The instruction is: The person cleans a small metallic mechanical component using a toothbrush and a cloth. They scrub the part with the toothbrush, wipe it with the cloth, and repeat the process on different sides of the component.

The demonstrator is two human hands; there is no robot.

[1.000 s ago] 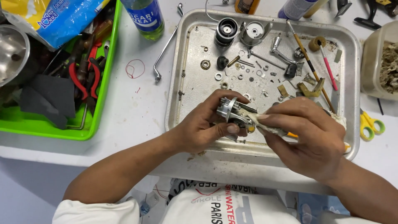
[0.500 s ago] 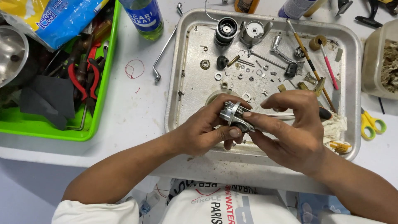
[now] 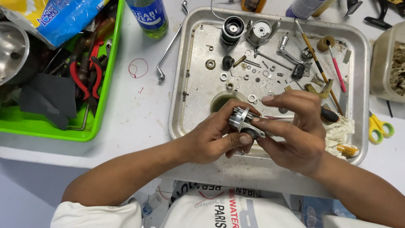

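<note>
My left hand [image 3: 213, 139] grips a small silver metal reel body [image 3: 241, 120] over the near part of a metal tray [image 3: 182, 105]. My right hand [image 3: 295, 131] meets it from the right, fingertips pinching at the part's top and side. A thin rod pokes out between the right fingers toward a black-handled tool [image 3: 330, 115] lying on the tray. Whether the right hand holds that rod I cannot tell. Small washers, screws and a black spool [image 3: 231, 29] lie scattered across the tray's far half.
A green bin [image 3: 101, 97] at the left holds red pliers [image 3: 80, 78], black cloths and a metal bowl. A blue bottle [image 3: 148, 14] and a bent wrench [image 3: 168, 48] lie between bin and tray. Yellow scissors [image 3: 379, 126] and a plastic box [image 3: 388, 63] stand right of the tray.
My right hand has put down the yellow-handled tool, which now lies on the rag at the tray's right. Its fingers have risen onto the top of the reel body. The left hand keeps its grip.
</note>
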